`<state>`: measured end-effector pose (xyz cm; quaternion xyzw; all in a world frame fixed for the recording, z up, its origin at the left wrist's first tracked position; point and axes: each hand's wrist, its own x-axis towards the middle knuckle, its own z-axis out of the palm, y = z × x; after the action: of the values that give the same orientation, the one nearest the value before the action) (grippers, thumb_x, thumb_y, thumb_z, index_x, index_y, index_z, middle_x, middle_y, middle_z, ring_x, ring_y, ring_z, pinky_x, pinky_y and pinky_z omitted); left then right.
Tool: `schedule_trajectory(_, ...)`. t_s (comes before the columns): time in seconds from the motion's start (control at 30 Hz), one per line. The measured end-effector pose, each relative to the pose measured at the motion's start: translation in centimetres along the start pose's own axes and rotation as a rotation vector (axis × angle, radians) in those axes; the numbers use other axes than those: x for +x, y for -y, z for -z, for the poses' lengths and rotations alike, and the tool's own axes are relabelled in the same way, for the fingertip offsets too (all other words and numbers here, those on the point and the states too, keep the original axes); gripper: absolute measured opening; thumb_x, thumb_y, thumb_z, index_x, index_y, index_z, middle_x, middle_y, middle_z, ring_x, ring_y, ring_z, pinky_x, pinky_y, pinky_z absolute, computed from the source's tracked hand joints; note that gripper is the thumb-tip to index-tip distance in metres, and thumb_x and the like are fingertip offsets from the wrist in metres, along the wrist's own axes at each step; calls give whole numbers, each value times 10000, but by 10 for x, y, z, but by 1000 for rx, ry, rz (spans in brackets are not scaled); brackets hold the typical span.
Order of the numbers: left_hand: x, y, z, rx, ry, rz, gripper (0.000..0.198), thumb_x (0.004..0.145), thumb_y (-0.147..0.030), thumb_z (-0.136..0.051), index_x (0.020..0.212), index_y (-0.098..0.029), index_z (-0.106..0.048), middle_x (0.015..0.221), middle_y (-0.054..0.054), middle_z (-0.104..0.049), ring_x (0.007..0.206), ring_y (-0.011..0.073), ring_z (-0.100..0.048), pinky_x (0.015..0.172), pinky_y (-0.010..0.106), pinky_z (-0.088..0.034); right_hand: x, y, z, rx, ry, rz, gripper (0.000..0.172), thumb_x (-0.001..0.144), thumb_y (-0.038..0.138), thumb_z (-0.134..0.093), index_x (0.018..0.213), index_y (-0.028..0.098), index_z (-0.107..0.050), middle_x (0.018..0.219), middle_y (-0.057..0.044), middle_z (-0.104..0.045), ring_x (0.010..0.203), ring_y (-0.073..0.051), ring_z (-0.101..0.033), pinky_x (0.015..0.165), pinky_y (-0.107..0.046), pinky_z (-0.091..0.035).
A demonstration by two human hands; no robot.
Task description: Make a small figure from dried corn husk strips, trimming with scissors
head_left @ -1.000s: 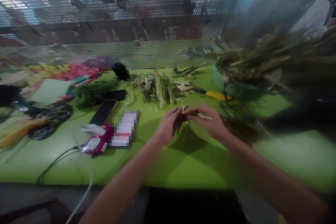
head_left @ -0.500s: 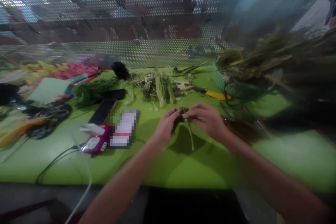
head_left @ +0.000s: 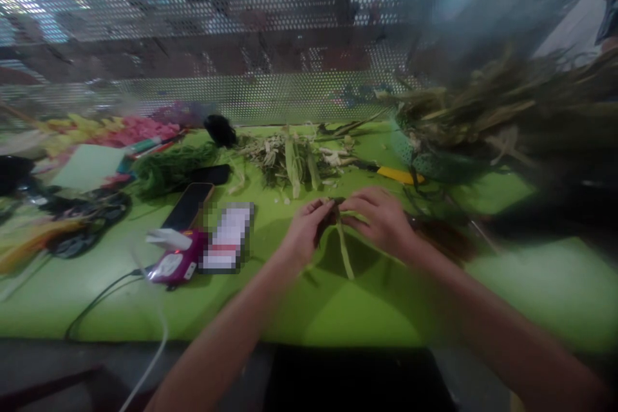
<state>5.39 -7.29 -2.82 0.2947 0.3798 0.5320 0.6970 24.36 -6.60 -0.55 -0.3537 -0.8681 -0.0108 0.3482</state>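
My left hand (head_left: 305,234) and my right hand (head_left: 381,219) meet above the lime green table (head_left: 338,302). Both pinch the top of a thin pale green leaf strip (head_left: 344,250) that hangs down from between their fingertips. The fingers of both hands are closed on it. A pile of dried leaves and husk scraps (head_left: 294,158) lies just beyond the hands.
A teal basket (head_left: 429,164) heaped with dried leaves stands at the right, a yellow-handled cutter (head_left: 398,175) beside it. Two phones (head_left: 190,203), a magenta device (head_left: 176,264) with cables and a green bundle (head_left: 168,167) lie to the left. A perforated metal screen (head_left: 270,45) backs the table.
The leaf strip, first held sideways between the fingertips, now hangs down below the hands. Both hands have stayed nearly in place.
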Motion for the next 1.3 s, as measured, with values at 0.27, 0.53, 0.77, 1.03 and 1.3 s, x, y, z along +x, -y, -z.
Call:
schedule_trajectory(0.27, -1, 2, -2, 51, 30, 3, 205, 722, -299, -815, 836, -166, -708, 809, 20, -697, 685, 94, -601, 669, 240, -465, 1, 10, 4, -36, -54, 64, 135, 919, 309, -631, 1024, 306, -716, 1028, -44, -716, 942, -222, -614, 851, -376, -404)
schedule_trajectory(0.53, -9, -1, -9, 274, 8, -235, 129, 764, -277, -757, 855, -190, -729, 1150, 43, -635, 823, 98, -574, 750, 248, -467, 1, 15, -4, 329, -187, -209, 66, 914, 289, -630, 895, 255, -683, 1042, -55, -663, 999, -205, -628, 819, -346, -509)
schedule_trajectory(0.77, -8, 1, -6, 414, 3, -198, 145, 821, -307, -692, 921, -205, -719, 844, 8, -651, 743, 107, -549, 751, 266, -453, 3, 19, -2, 412, -176, -345, 71, 893, 275, -655, 851, 223, -679, 945, -45, -684, 892, -186, -653, 786, -336, -541)
schedule_trajectory(1.03, -9, 2, -9, 427, -47, -198, 173, 815, -294, -698, 953, -190, -703, 893, 25, -682, 758, 111, -569, 769, 278, -454, 5, 21, 0, 515, -176, -493, 101, 862, 289, -677, 824, 196, -666, 835, -21, -670, 764, -157, -614, 713, -295, -494)
schedule_trajectory(1.3, -14, 0, -18, 377, 15, -216, 164, 813, -269, -695, 954, -188, -676, 883, 8, -676, 766, 105, -586, 767, 264, -466, 10, 21, -5, 799, -203, -725, 128, 776, 299, -708, 768, 192, -639, 741, -3, -651, 710, -151, -585, 675, -295, -466)
